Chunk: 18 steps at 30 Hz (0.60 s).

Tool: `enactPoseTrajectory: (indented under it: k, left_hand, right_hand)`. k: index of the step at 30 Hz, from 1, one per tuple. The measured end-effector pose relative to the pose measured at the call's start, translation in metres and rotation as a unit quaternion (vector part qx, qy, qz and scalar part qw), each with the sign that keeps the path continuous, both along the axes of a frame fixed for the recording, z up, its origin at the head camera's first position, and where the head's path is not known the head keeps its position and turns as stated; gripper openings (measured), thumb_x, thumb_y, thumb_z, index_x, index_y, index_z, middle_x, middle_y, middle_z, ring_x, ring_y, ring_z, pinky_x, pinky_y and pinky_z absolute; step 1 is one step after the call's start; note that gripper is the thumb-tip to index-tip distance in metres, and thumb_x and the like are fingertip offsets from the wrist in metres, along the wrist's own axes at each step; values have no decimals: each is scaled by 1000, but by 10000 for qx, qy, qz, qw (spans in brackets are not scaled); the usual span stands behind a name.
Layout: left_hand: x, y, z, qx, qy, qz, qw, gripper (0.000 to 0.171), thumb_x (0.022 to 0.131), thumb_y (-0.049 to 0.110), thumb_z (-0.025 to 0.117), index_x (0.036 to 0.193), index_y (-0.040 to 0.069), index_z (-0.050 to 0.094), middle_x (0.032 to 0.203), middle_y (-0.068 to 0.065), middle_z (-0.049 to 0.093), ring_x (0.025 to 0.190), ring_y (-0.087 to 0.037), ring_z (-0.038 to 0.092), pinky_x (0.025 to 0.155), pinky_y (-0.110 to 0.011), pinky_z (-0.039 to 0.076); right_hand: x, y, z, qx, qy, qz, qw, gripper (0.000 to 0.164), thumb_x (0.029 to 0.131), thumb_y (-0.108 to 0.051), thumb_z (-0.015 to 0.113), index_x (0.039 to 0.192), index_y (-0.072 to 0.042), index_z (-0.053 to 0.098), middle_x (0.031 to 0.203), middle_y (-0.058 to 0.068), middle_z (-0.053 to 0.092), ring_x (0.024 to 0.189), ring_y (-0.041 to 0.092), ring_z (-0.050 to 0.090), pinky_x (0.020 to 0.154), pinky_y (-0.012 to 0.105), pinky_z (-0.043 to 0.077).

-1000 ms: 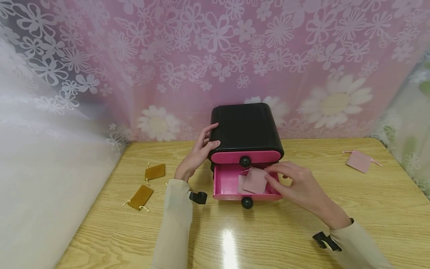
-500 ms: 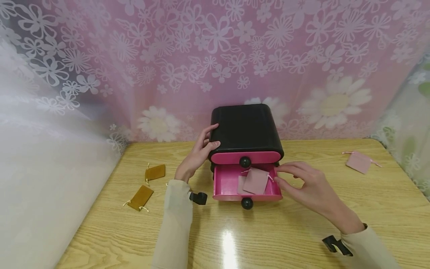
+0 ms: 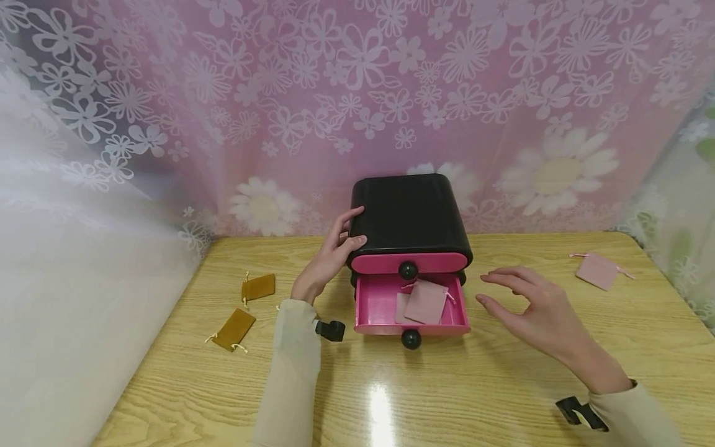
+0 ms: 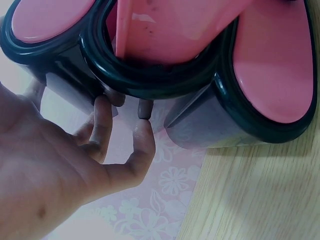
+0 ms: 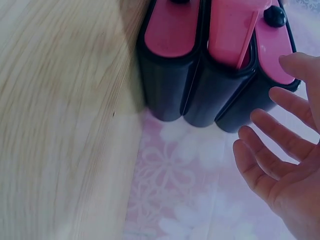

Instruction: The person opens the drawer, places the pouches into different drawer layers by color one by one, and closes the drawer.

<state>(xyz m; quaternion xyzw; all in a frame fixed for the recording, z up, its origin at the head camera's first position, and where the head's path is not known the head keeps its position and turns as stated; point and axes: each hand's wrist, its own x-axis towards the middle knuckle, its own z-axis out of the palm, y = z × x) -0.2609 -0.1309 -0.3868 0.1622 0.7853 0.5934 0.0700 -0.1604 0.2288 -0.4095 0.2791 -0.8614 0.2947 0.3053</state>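
Note:
A black three-tier drawer unit [image 3: 410, 211] with pink drawer fronts stands at the back of the table, its middle drawer [image 3: 374, 304] pulled out. Inside that drawer, two pink drawstring pouches [image 3: 426, 302] lie overlapping, the upper one covering much of the lower. My left hand [image 3: 326, 264] holds the unit's left side, thumb at the top edge; in the left wrist view its bent fingers [image 4: 145, 145] reach the side wall by the middle tier. To the right of the drawer, my right hand [image 3: 533, 310] hovers with relaxed, parted fingers and nothing in them.
Two mustard-brown drawstring pouches [image 3: 234, 329] lie on the wooden table [image 3: 458, 397] at left. Another pink pouch [image 3: 598, 270] rests at far right. A flowered curtain [image 3: 313, 124] hangs right behind the unit, and a pale sheet borders the left side.
My right hand has let go of the upper pink pouch's cord side and drawn away rightward, out of the drawer. The left hand and the unit stay put.

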Motion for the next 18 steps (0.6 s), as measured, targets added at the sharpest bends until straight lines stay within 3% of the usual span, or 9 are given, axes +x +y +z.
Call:
enactPoseTrajectory:
  k: [9,18]
  left_hand:
    - [1,0,0,-34,1,51,10000,54,104,35,53,150,57,34,161,-3,27,148,-30,34,118,-62,34]
    - [2,1,1,-62,0,56,10000,54,104,35,53,150,56,34,162,-3,26,149,-31,33,118,-62,34]
  right_hand:
    - [-1,23,0,-38,8,-345,9994,50,63,-3,90,111,-13,78,102,3,75,96,-14,55,76,11,47]
    - [-1,47,-5,-157,-212,-760,9968,48,66,-2,89,112,-13,78,104,5,75,104,-27,45,78,9,44]
